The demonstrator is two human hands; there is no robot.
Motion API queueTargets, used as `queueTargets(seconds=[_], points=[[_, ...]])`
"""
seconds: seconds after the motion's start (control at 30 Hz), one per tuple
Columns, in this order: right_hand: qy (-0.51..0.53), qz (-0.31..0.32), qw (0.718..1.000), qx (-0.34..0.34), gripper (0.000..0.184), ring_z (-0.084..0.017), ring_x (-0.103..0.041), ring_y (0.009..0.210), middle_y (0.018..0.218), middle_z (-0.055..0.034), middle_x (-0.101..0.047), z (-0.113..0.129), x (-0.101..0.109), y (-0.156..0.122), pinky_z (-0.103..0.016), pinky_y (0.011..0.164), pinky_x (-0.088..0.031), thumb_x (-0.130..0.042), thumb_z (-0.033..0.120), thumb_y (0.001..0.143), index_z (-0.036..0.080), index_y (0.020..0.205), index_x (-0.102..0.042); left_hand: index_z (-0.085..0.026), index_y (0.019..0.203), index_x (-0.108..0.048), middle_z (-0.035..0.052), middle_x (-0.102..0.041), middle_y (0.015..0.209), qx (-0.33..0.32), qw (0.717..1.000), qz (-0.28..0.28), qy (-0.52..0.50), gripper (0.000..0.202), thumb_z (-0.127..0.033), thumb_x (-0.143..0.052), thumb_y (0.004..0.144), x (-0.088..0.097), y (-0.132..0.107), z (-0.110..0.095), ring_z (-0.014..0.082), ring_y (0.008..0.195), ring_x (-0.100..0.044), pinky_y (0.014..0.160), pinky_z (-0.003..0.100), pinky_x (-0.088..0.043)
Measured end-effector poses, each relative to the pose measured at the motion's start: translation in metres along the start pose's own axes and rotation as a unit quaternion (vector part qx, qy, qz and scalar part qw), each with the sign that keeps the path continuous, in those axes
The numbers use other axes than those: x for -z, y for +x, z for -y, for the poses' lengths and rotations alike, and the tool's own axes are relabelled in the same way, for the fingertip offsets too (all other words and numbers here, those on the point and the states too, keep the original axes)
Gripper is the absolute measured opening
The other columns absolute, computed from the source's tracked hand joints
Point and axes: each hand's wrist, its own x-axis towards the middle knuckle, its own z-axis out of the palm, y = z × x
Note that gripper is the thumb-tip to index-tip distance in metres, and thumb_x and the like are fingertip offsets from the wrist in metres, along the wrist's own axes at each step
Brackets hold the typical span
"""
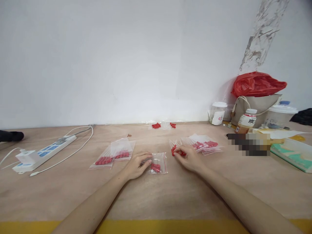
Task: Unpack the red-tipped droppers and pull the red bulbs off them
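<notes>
My left hand [138, 165] has its thumb and fingers closed around the left end of a small clear zip bag [161, 159]. Several small red pieces [155, 167] lie inside that bag. To its right, my right hand [189, 158] pinches at a loose group of red-tipped white sticks [174, 148]; its fingertips partly hide what they hold. Close behind the right hand is an overlapping pile of clear bags [211, 144] with red pieces in them. More filled clear bags [104, 160] lie to the left of my left hand.
Two small red heaps [156, 125] rest on clear plastic by the wall. A white power strip [46, 152] with cables is at left. On the right stand a lidded cup [218, 113], a drink bottle [246, 122], a bag topped with red plastic [258, 84] and a green-and-white box [292, 154].
</notes>
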Motion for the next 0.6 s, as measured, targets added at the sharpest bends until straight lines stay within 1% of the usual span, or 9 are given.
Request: queueTargets(seconds=[0.1, 0.2, 0.3, 0.4, 0.5, 0.6], points=[[0.001, 0.057, 0.998, 0.010, 0.009, -0.014, -0.052, 0.071, 0.068, -0.0003, -0.061, 0.020, -0.007, -0.004, -0.030, 0.074, -0.036, -0.055, 0.020, 0.072, 0.021, 0.072, -0.064, -0.022, 0.114, -0.053, 0.0044, -0.052, 0.121, -0.022, 0.998, 0.051, -0.002, 0.034, -0.028, -0.046, 0.082, 0.002, -0.002, 0.000, 0.0185, 0.114, -0.044, 0.098, 0.035, -0.034], [-0.014, 0.095, 0.995, 0.008, 0.011, -0.015, -0.050, 0.073, 0.068, 0.0002, -0.062, 0.031, -0.015, -0.006, -0.030, 0.072, -0.033, -0.057, 0.022, 0.071, 0.024, 0.076, -0.067, -0.023, 0.118, -0.049, 0.0045, -0.050, 0.122, -0.032, 0.996, 0.079, -0.009, 0.042, -0.019, -0.048, 0.076, 0.001, -0.003, 0.001, 0.0189, 0.114, -0.043, 0.098, 0.035, -0.034], [-0.018, 0.118, 0.993, 0.018, 0.014, -0.015, -0.048, 0.073, 0.070, -0.0001, -0.061, 0.035, -0.021, -0.005, -0.028, 0.069, -0.032, -0.055, 0.024, 0.074, 0.027, 0.079, -0.068, -0.023, 0.119, -0.049, 0.0037, -0.051, 0.121, -0.029, 0.996, 0.082, -0.018, 0.051, -0.011, -0.048, 0.069, -0.002, -0.001, 0.001, 0.0190, 0.112, -0.045, 0.097, 0.035, -0.035], [0.001, 0.138, 0.990, 0.035, 0.015, -0.016, -0.049, 0.079, 0.079, -0.0011, -0.062, 0.038, -0.023, -0.003, -0.028, 0.071, -0.033, -0.055, 0.029, 0.076, 0.027, 0.084, -0.068, -0.022, 0.118, -0.049, 0.0031, -0.051, 0.122, -0.031, 0.996, 0.078, -0.028, 0.052, -0.009, -0.046, 0.068, -0.005, 0.002, 0.001, 0.0188, 0.111, -0.046, 0.096, 0.034, -0.035], [0.037, 0.171, 0.984, 0.043, 0.021, -0.017, -0.050, 0.088, 0.089, -0.0005, -0.062, 0.038, -0.023, -0.002, -0.029, 0.076, -0.033, -0.061, 0.033, 0.072, 0.029, 0.092, -0.065, -0.022, 0.119, -0.048, 0.0029, -0.051, 0.122, -0.029, 0.996, 0.073, -0.037, 0.049, -0.011, -0.046, 0.071, -0.008, 0.004, -0.001, 0.0179, 0.111, -0.046, 0.096, 0.033, -0.036], [0.054, 0.182, 0.981, 0.031, 0.024, -0.018, -0.051, 0.089, 0.090, 0.0000, -0.063, 0.038, -0.026, -0.001, -0.028, 0.076, -0.035, -0.067, 0.034, 0.065, 0.026, 0.088, -0.066, -0.022, 0.119, -0.047, 0.0030, -0.050, 0.123, -0.021, 0.997, 0.066, -0.043, 0.047, -0.015, -0.047, 0.073, -0.009, 0.004, -0.003, 0.0177, 0.111, -0.046, 0.096, 0.033, -0.037]])
